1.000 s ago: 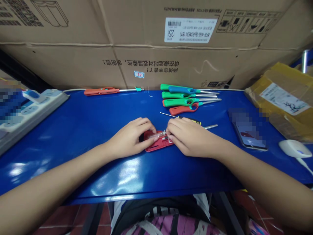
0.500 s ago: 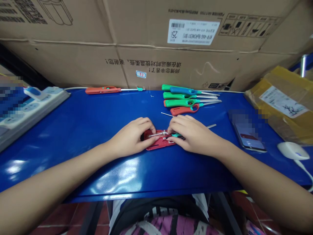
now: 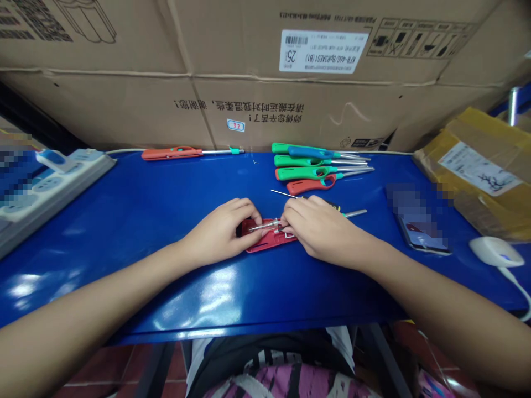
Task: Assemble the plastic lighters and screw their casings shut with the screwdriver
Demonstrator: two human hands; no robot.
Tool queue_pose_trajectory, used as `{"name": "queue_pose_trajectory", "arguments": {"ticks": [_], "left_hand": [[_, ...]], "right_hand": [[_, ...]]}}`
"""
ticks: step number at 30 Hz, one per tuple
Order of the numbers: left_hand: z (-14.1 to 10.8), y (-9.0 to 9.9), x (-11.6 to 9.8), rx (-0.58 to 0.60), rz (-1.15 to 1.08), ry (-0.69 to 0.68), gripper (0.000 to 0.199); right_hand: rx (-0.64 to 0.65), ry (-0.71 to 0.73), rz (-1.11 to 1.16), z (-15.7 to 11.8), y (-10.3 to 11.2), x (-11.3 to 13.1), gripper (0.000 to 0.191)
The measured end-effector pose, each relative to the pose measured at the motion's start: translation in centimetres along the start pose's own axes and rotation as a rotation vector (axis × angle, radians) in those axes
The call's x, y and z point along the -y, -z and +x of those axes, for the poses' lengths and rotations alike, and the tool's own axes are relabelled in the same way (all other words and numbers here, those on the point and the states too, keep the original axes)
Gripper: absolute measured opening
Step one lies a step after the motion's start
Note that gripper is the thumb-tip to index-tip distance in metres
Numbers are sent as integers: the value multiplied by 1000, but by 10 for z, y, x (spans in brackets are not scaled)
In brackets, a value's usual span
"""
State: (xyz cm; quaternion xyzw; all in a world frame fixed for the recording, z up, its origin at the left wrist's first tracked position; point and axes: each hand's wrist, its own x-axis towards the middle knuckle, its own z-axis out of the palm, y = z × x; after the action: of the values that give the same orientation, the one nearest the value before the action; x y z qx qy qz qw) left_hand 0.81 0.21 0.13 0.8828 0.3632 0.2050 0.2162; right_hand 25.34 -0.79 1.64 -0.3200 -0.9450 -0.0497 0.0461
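Basically, red shell [image 3: 271,240] btwn L grip [image 3: 222,232] (holding it) & R grip [image 3: 319,226], hold unclear.

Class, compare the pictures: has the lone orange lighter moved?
No: the lone orange lighter keeps its tip below the small sticker on the cardboard box.
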Motion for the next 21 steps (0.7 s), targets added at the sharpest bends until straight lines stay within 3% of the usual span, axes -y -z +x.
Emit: {"name": "queue_pose_trajectory", "arguments": {"ticks": [4, 10, 15, 21], "left_hand": [[0, 0, 0, -6, -1, 2, 18], [-1, 1, -1, -17, -13, -9, 20], [-3, 0, -1, -53, -38, -39, 17], [-3, 1, -2, -130, -38, -65, 17]], "right_hand": [[-81, -3, 73, -1, 5, -4, 18], [-67, 9, 221, -4, 15, -7, 19], [-106, -104, 321, -4, 12, -7, 14], [-105, -78, 350, -2, 5, -9, 15]]}}
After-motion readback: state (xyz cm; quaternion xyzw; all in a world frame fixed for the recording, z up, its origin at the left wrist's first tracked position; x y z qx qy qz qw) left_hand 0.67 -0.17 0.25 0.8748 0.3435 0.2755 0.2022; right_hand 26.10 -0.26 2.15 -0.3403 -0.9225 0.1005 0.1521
